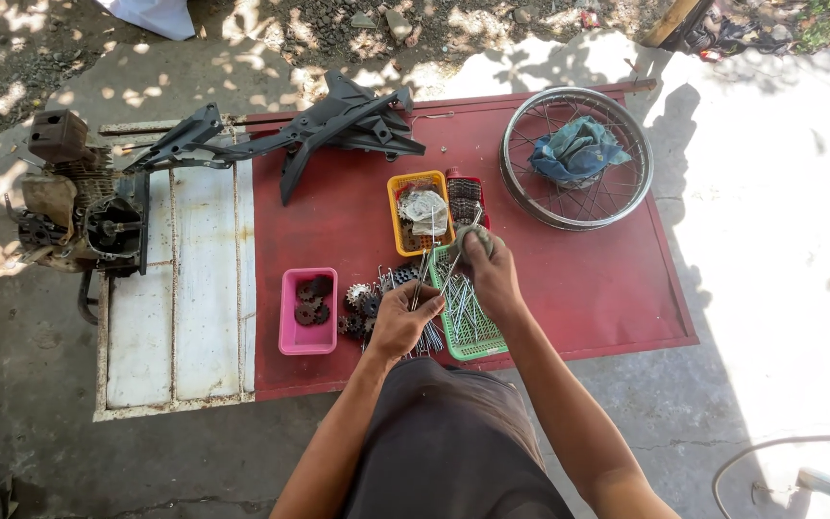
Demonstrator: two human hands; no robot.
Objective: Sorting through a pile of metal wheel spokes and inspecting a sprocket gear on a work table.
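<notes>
Red table [569,279] on sunlit concrete; I see gears in the pink tray [307,334], spokes in the green basket [473,332]. My left hand [401,322] grips spokes [423,274], right hand [490,269] a rag [468,242].

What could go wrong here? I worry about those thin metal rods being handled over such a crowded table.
The left hand grips a spoke that the right hand seems to wipe with a rag; its end could jab a palm. The green basket sits at the table edge, so a nudge might spill the spokes.
</notes>
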